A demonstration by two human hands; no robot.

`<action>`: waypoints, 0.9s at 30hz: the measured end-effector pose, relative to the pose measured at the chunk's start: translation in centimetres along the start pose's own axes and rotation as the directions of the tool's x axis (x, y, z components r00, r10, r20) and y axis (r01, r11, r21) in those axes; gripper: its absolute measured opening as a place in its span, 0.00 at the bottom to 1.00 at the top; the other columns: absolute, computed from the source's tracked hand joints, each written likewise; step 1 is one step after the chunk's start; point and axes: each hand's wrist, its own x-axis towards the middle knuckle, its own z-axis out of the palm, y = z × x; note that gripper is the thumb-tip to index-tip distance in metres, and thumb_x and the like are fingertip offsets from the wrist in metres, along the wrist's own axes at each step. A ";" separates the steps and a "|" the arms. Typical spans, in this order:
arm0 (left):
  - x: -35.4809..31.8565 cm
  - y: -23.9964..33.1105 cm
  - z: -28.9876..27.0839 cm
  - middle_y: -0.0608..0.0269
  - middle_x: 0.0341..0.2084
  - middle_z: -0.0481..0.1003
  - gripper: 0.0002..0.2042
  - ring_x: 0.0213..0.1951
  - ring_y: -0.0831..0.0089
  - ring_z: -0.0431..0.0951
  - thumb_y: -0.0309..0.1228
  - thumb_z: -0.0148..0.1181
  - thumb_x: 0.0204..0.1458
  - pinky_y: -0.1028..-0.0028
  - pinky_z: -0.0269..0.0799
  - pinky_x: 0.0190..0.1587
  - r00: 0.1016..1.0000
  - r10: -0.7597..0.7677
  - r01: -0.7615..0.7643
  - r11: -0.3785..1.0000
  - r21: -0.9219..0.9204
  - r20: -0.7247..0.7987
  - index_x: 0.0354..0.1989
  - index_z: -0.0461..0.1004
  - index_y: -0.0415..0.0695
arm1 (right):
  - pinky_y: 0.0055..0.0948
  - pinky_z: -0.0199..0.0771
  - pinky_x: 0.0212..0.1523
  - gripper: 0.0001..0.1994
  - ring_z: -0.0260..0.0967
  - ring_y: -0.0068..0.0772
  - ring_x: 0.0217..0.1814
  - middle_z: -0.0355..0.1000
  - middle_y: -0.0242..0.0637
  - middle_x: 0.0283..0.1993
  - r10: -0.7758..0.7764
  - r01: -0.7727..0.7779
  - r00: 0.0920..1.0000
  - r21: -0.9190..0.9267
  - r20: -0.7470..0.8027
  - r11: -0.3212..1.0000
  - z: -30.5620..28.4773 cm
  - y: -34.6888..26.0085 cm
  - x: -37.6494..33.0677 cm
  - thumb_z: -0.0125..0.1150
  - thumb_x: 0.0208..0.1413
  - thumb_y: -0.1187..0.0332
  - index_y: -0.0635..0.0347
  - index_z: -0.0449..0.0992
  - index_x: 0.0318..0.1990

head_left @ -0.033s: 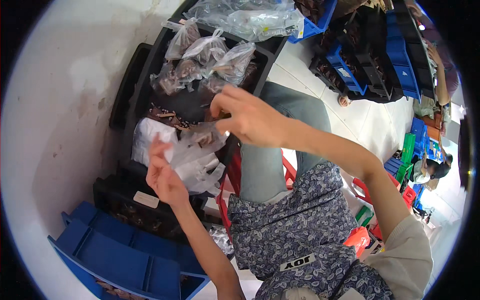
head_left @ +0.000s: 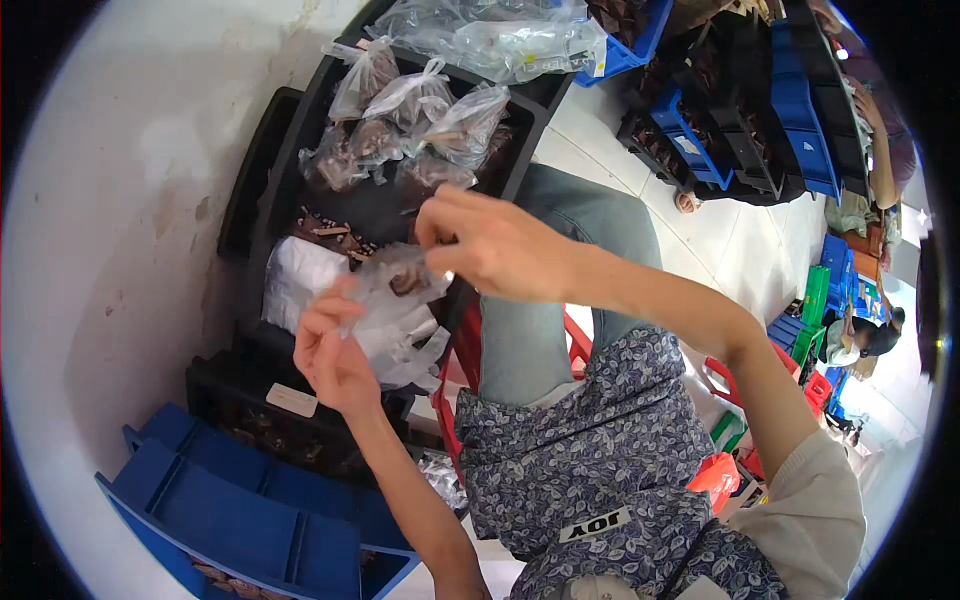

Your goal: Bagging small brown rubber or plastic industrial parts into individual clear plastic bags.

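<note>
A small clear plastic bag (head_left: 378, 284) with something brown in it hangs between my hands over a black crate (head_left: 285, 190). My right hand (head_left: 495, 245) has its fingers bent in a pinch at the bag's right side. At the left side, the curled fingers of my left hand (head_left: 335, 350) close on the bag's edge. Below them lie a stack of white plastic bags (head_left: 305, 280) and loose translucent bags (head_left: 395, 350). Brown pieces with pale specks (head_left: 335, 235) lie loose in the crate, just beyond the bag.
Several knotted bags of brown pieces (head_left: 465, 125) fill the crate's far part, with clear plastic sheeting (head_left: 520, 45) beyond. Blue crates (head_left: 250, 510) stand at the lower left, beside the wall (head_left: 130, 200). More crates (head_left: 800, 110) and other people are at the right.
The fingers of my left hand have come down onto the bag's edge. The bag now stretches more plainly between both hands, while my right hand has shifted slightly.
</note>
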 end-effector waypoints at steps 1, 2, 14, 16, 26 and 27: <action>-0.1 0.5 0.6 0.55 0.34 0.69 0.09 0.37 0.65 0.71 0.28 0.48 0.46 0.68 0.64 0.47 0.982 -0.021 0.056 0.982 -0.178 0.189 0.31 0.67 0.34 | 0.33 0.67 0.34 0.05 0.63 0.39 0.39 0.63 0.38 0.33 0.003 -0.003 1.000 -0.004 0.001 1.000 0.1 -0.6 0.1 0.56 0.35 0.80 0.61 0.69 0.23; -0.4 0.3 1.0 0.55 0.39 0.67 0.11 0.41 0.68 0.69 0.27 0.51 0.44 0.66 0.61 0.50 0.966 -0.154 0.183 0.975 -0.126 0.206 0.35 0.67 0.34 | 0.34 0.67 0.32 0.06 0.64 0.39 0.37 0.63 0.38 0.33 -0.018 0.017 1.000 0.089 0.006 0.996 0.3 -1.1 0.3 0.57 0.35 0.80 0.61 0.69 0.24; -1.8 -1.0 2.8 0.66 0.35 0.68 0.13 0.30 0.84 0.64 0.29 0.50 0.57 0.83 0.59 0.32 0.881 -0.458 0.431 0.879 0.204 0.115 0.50 0.61 0.41 | 0.37 0.70 0.36 0.14 0.69 0.46 0.38 0.68 0.43 0.34 0.233 -0.158 0.963 0.418 -0.133 0.895 3.4 -1.3 3.1 0.55 0.40 0.79 0.64 0.71 0.39; -2.2 -1.5 2.0 0.65 0.34 0.68 0.13 0.29 0.84 0.64 0.30 0.49 0.58 0.84 0.58 0.31 0.863 -0.497 0.479 0.863 0.158 0.097 0.50 0.61 0.42 | 0.37 0.70 0.36 0.14 0.69 0.47 0.38 0.68 0.43 0.34 0.213 -0.183 0.976 0.384 -0.036 0.905 4.4 0.2 2.6 0.55 0.40 0.79 0.65 0.71 0.38; -2.5 -2.0 1.3 0.57 0.41 0.71 0.15 0.39 0.72 0.71 0.28 0.54 0.55 0.76 0.65 0.45 0.930 -0.367 0.362 0.912 0.191 -0.008 0.48 0.61 0.40 | 0.31 0.71 0.37 0.13 0.71 0.41 0.36 0.71 0.44 0.33 0.302 -0.212 0.948 0.512 -0.098 0.833 6.9 -1.9 -0.4 0.55 0.43 0.78 0.65 0.71 0.41; -2.5 -1.7 1.3 0.55 0.43 0.71 0.15 0.42 0.70 0.72 0.25 0.55 0.53 0.75 0.65 0.48 0.959 -0.284 0.262 0.902 0.344 0.016 0.47 0.63 0.39 | 0.31 0.71 0.37 0.13 0.71 0.41 0.36 0.71 0.44 0.33 0.300 -0.210 0.949 0.513 -0.100 0.833 7.1 -1.1 0.1 0.55 0.43 0.78 0.65 0.71 0.41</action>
